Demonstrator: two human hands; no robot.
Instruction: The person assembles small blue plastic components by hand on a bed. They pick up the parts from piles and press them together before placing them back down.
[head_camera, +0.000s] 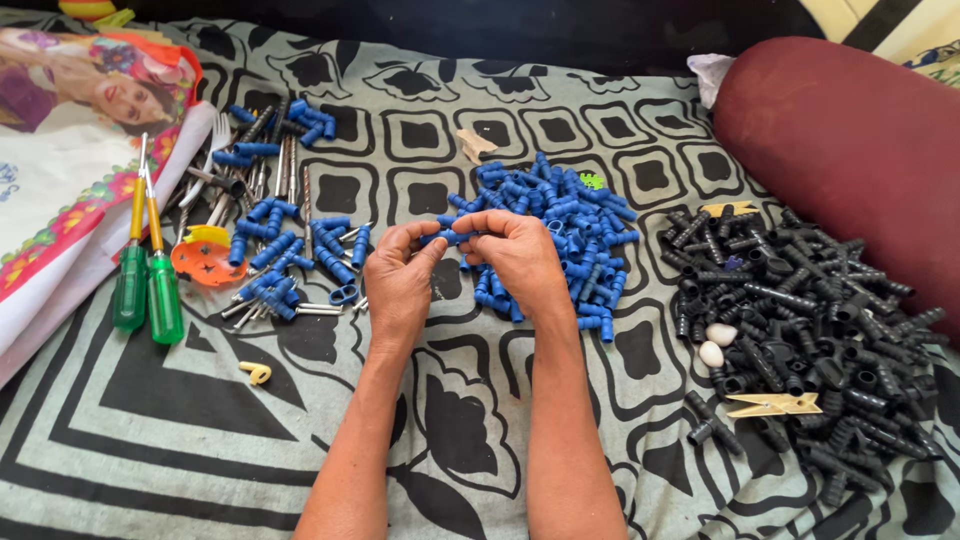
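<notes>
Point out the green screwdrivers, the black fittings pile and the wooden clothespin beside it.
Green screwdrivers (163, 296): head view, on the right one's green handle.
Black fittings pile (800, 320): head view, on the middle of the heap.
Wooden clothespin (772, 404): head view, on its middle, at the pile's lower edge.

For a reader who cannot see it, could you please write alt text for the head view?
Two bare hands, left hand and right hand, hold a small blue plastic piece between them over a patterned cloth. Behind lies a blue pile, a black pile to the right, and two green-handled screwdrivers to the left.
</notes>
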